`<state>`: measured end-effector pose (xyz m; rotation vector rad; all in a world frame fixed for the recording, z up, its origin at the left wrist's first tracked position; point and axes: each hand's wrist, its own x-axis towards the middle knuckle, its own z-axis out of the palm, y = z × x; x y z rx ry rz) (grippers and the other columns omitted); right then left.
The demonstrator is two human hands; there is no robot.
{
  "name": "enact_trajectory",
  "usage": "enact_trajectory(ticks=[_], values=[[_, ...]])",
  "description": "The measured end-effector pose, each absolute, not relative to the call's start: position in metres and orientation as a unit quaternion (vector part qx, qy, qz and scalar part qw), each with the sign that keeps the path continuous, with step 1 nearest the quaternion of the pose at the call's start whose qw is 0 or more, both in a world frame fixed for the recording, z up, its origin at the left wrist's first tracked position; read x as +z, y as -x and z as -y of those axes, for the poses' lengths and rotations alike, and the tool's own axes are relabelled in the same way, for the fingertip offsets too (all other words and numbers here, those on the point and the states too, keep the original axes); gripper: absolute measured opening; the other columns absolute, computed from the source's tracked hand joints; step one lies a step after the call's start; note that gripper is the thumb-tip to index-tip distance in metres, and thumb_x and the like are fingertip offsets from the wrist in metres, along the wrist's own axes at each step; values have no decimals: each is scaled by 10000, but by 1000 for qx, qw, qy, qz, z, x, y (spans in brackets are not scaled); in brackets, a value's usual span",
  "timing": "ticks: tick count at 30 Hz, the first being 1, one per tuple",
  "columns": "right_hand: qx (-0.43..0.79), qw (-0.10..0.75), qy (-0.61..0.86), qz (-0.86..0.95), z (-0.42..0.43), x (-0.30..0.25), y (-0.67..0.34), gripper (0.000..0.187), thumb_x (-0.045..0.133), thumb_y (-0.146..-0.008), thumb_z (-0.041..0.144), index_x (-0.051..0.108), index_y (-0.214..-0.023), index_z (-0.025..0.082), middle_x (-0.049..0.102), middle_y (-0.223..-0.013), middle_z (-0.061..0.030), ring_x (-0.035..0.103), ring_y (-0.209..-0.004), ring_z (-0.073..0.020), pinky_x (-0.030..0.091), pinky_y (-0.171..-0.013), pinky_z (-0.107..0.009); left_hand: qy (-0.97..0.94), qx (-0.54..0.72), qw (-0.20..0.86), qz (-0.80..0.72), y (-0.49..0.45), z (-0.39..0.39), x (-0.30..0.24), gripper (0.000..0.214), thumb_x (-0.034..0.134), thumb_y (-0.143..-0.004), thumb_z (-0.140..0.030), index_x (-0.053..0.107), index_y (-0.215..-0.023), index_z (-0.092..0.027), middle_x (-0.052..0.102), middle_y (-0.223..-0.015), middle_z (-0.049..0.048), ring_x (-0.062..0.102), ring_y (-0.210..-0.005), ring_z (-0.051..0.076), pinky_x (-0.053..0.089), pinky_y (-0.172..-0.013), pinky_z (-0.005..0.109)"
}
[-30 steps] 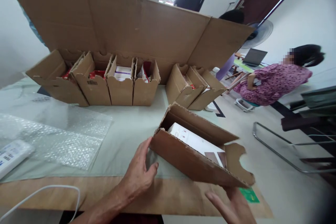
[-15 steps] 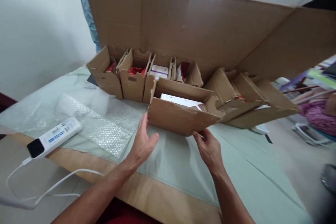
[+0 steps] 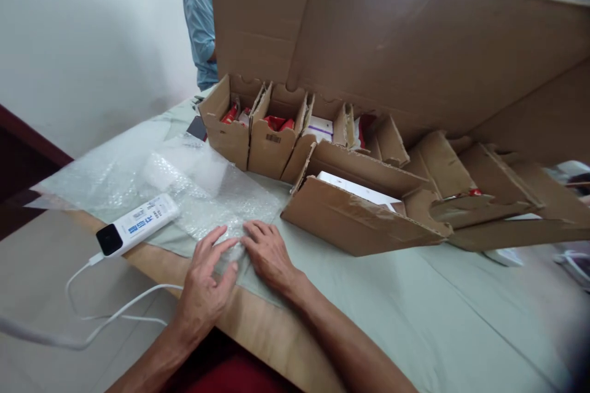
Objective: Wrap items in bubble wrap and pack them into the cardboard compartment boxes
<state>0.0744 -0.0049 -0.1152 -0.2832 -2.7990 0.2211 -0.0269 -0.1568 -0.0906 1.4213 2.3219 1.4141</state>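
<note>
A clear sheet of bubble wrap [image 3: 184,178] lies over the table's left part, its near corner between my two hands. My left hand [image 3: 207,279] is over that corner with thumb and fingers apart, holding nothing. My right hand [image 3: 270,255] is at the corner's right edge, fingers bent together on the wrap; its thumb is partly hidden. To the right stands a cardboard bin [image 3: 354,218], apart from both hands, with a white box [image 3: 359,189] inside.
Behind is a row of cardboard bins [image 3: 276,150] with red packets and boxes, under a tall cardboard panel [image 3: 391,43]. A white power bank-like device [image 3: 142,221] with a cable lies at the left table edge. A person's blue sleeve [image 3: 200,12] shows behind.
Both hands have left the cardboard bin and moved left to the bubble wrap's near corner. The view has turned left, and more of the person in blue shows.
</note>
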Motion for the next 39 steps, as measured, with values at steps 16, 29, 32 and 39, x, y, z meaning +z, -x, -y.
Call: enact_trajectory(ticks=[16,29,32,39], values=[[64,209,269,938,43,-89,-354,423,457,-842,-9,713,-1065,242,772,-1171,-51,667,-1187,-259,535,-847,-405,-602,162,145,-769,2,165,-78,336,508,-964,-400,691,-1183,-224,778,-1073,82,742,-844,267,546,-725,384],[145,128,293,936,53,-79,-309,283,646,-927,351,704,-1160,201,666,-1357,-145,617,-1213,-328,505,-960,-515,-715,110,-31,-690,15,112,-91,304,497,-958,-292,706,-1134,-157,713,-1172,165,641,-1064,349,525,-884,486],[153,101,259,948,67,-92,-302,316,693,-903,361,680,-1175,201,635,-1409,-141,572,-1285,-345,480,-1008,-546,-721,84,-24,-687,16,120,-101,271,506,-950,-262,709,-1103,-168,720,-1077,142,649,-959,320,531,-838,457],[107,192,272,937,64,-98,-320,259,521,-960,63,714,-1045,214,753,-1205,-84,680,-1132,-249,508,-966,-475,-703,5,-13,-711,0,128,-94,258,485,-971,-289,719,-970,-179,723,-823,109,690,-783,315,540,-741,446]])
